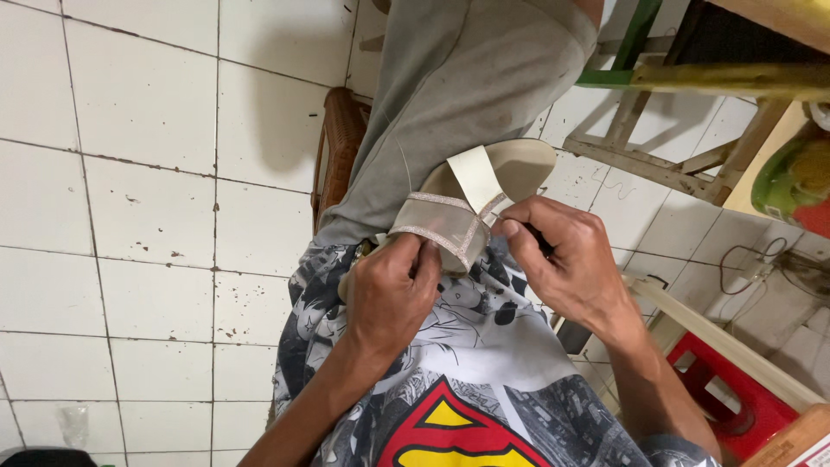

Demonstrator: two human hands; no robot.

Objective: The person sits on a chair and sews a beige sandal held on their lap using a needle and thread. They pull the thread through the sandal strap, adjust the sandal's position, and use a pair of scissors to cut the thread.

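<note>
A pale sandal [484, 186] is held in the middle of the frame, over the lap. The left hand [389, 294] is pinched shut on its glittery strap [437, 227]. The right hand [566, 259] is closed on the strap's other edge. The strap should be kept flat and tight, and pressed slowly.

Left hand [391, 290] curled in a loose fist, right hand [566, 259] pinched beside it, forearms angled inward, wrists bent over lap
</note>
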